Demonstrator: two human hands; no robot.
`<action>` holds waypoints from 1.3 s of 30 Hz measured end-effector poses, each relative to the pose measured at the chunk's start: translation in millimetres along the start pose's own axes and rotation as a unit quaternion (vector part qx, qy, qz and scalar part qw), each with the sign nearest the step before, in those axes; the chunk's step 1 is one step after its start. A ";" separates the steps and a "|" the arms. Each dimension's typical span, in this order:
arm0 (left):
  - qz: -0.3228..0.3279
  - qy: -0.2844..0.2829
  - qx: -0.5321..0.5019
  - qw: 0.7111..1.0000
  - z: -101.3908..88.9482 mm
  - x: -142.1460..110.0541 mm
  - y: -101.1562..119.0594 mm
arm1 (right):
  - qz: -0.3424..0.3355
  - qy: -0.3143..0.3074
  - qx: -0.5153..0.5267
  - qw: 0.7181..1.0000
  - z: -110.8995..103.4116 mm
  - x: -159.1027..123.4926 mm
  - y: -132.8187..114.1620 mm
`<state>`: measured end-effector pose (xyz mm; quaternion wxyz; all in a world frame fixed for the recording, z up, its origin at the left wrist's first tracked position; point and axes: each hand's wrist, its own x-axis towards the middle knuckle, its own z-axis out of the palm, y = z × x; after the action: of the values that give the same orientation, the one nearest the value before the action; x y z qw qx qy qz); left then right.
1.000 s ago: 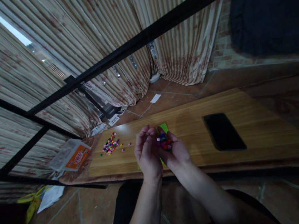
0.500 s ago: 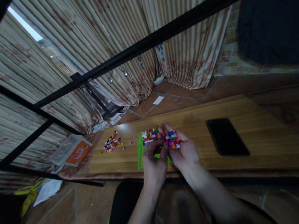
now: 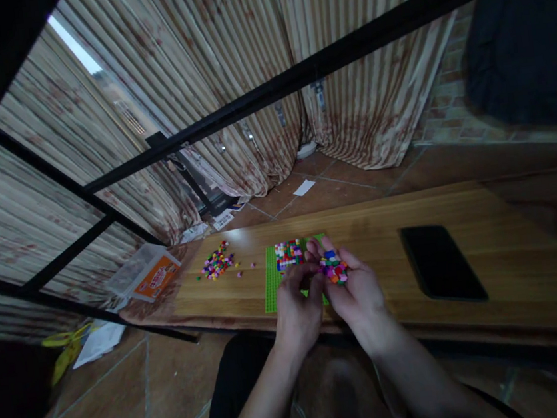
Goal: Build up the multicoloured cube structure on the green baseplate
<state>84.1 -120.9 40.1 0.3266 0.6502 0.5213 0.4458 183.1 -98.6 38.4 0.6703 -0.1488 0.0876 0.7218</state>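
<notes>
My right hand (image 3: 361,290) is turned palm up and cupped around a heap of small coloured toy bricks (image 3: 334,270). The fingers of my left hand (image 3: 297,307) are pinched together at the left edge of that heap. Purple shows beside the left fingertips, but what they grip is too small to make out. Under and behind both hands lies a green studded baseplate (image 3: 271,290), partly covered by them. On its upper part sits a block of white, red, purple and other coloured bricks (image 3: 288,253) set close together.
Loose bricks (image 3: 217,263) lie piled on the wooden table (image 3: 371,225) at the left, with a few strays beside them. A clear plastic box (image 3: 137,269) with an orange label stands past the left end. To the right rests a black phone or tablet (image 3: 440,263). A dark metal bar (image 3: 265,93) crosses beyond.
The whole view has shifted, so the table and hands appear slightly farther right. Both hands keep much the same pose, the left fingertips still at the heap in my right palm.
</notes>
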 end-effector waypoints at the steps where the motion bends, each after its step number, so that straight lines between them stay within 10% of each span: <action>1: -0.005 0.001 -0.009 1.000 -1.2 -0.8 -0.5 | 0.003 0.000 0.004 1.000 -0.1 0.0 -0.3; 12: -0.135 0.120 -0.140 0.974 -45.2 15.1 -40.9 | 0.032 0.080 0.070 0.994 -0.2 4.4 -18.8; 22: -0.002 0.072 0.137 0.988 -51.9 59.4 -52.6 | 0.033 0.068 0.064 0.995 -2.0 7.0 -24.0; 39: 0.068 -0.011 0.441 0.895 -43.9 64.4 -40.1 | 0.015 0.066 0.031 0.997 -5.4 10.2 -22.1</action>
<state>32.0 -50.5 37.0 -0.0194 0.7661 0.6154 0.1843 205.0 -88.8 31.5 0.6567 -0.1740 0.1556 0.7171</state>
